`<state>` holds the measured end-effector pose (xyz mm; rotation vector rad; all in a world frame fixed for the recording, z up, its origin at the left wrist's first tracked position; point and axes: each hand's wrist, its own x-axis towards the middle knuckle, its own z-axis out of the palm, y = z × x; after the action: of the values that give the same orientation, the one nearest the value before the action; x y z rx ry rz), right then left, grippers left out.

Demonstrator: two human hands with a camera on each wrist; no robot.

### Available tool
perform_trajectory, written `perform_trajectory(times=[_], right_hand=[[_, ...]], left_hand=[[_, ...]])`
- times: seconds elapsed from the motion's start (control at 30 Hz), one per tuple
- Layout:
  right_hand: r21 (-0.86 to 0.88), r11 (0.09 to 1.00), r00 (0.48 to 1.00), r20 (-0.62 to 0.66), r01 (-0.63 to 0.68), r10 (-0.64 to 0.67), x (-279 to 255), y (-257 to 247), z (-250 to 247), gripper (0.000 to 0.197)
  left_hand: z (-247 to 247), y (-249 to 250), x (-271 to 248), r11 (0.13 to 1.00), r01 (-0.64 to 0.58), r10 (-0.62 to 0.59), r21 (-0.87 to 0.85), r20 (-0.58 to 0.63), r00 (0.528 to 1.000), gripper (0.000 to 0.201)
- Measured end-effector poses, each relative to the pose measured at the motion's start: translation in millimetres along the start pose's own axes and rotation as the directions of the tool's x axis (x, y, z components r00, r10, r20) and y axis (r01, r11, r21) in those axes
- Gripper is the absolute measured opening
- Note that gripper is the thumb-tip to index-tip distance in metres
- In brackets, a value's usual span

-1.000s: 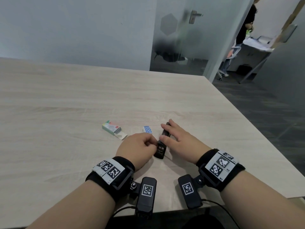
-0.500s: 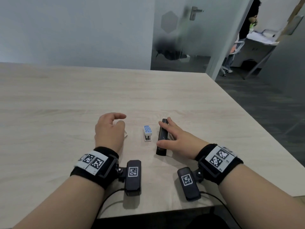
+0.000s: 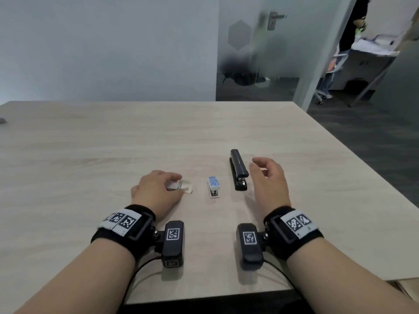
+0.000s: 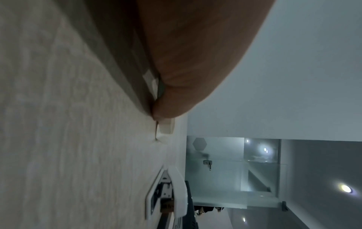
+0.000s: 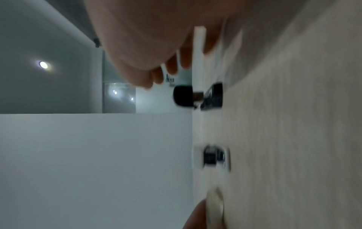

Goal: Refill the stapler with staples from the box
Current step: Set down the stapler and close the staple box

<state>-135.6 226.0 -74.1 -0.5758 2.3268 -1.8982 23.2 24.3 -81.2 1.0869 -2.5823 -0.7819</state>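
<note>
A black stapler (image 3: 238, 169) lies shut on the wooden table (image 3: 113, 143), pointing away from me. My right hand (image 3: 260, 169) hovers just right of it with loosely curled fingers, touching nothing. The right wrist view shows the black stapler (image 5: 183, 96) beyond the right fingers (image 5: 172, 66). My left hand (image 3: 163, 183) lies over the staple box (image 3: 179, 185) with its fingers curled on it, and the box's open flap sticks out to the right. In the left wrist view the staple box (image 4: 152, 82) sits wedged under the palm.
A small white stapler with a blue dotted top (image 3: 213, 186) lies between my hands; the wrist views show this small stapler (image 4: 176, 193) (image 5: 213, 156) too. The table's front edge is close below my wrists. A glass door (image 3: 260, 53) stands beyond the table, with a person (image 3: 353, 23) behind it.
My left hand left the black stapler, moved left and settled on the staple box. My right hand let go of the black stapler and lifted to its right.
</note>
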Motion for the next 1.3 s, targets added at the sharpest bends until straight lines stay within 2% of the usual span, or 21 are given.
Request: perform_trajectory(times=[0.03,0.07,0.1,0.17,0.23,0.27,0.33,0.4,0.53,0.7,0.87,1.1,1.3], right_hand=[[0.050,0.997,0.997,-0.060,0.060,-0.057,-6.9,-3.2,2.5,0.010],[0.080,0.989,0.990,-0.077,0.123,-0.117,-12.0,-4.9,5.2,0.013],[0.102,0.982,0.987,-0.040,0.161,-0.157,-15.9,-5.8,8.0,0.017],[0.121,0.981,0.972,0.165,0.150,-0.169,-24.1,-9.3,14.2,0.020],[0.108,0.993,0.919,0.384,0.050,-0.088,-29.8,-9.2,21.4,0.023],[0.082,0.997,0.889,0.455,0.006,-0.043,-30.9,-8.0,24.2,0.024],[0.017,1.000,0.858,0.513,-0.023,0.011,-30.1,-3.9,29.2,0.024],[0.001,1.000,0.872,0.488,-0.030,0.025,-27.8,-0.1,32.0,0.022],[0.019,0.999,0.903,0.428,-0.043,0.031,-25.5,5.6,35.1,0.016],[0.071,0.997,0.890,0.456,-0.032,-0.004,-25.3,7.6,35.9,0.031],[0.119,0.992,0.859,0.511,-0.041,-0.025,-26.5,8.3,34.4,0.026],[0.190,0.980,0.824,0.563,-0.050,-0.067,-27.7,7.2,31.2,0.022],[0.219,0.975,0.832,0.547,-0.035,-0.093,-26.3,11.4,34.4,0.016]], left_hand=[[0.8,-1.1,0.5,1.000,0.002,-0.002,-0.005,-0.002,1.000,0.036],[1.4,-1.7,0.9,1.000,-0.006,0.006,-0.015,-0.012,1.000,0.033],[2.0,-0.8,-0.2,0.999,-0.012,0.011,-0.044,-0.027,1.000,0.030],[3.5,0.5,-3.9,0.986,-0.022,0.012,-0.164,-0.063,0.998,0.030],[6.7,0.5,-6.7,0.954,-0.041,0.016,-0.298,-0.088,0.996,0.030],[8.3,2.0,-9.2,0.936,-0.061,0.028,-0.346,-0.099,0.995,0.028],[11.7,6.9,-14.4,0.914,-0.111,0.072,-0.391,-0.113,0.991,0.025],[15.4,12.7,-18.2,0.893,-0.150,0.113,-0.423,-0.112,0.987,0.025],[20.1,18.0,-20.9,0.842,-0.124,0.109,-0.525,-0.061,0.992,0.021],[20.7,19.0,-24.3,0.805,-0.146,0.180,-0.575,0.001,0.984,0.020],[22.4,18.4,-23.8,0.785,-0.197,0.256,-0.587,0.018,0.966,0.027],[21.1,21.5,-23.6,0.804,-0.233,0.260,-0.546,-0.029,0.965,0.017],[21.8,21.1,-23.4,0.803,-0.272,0.310,-0.531,-0.018,0.951,0.018]])
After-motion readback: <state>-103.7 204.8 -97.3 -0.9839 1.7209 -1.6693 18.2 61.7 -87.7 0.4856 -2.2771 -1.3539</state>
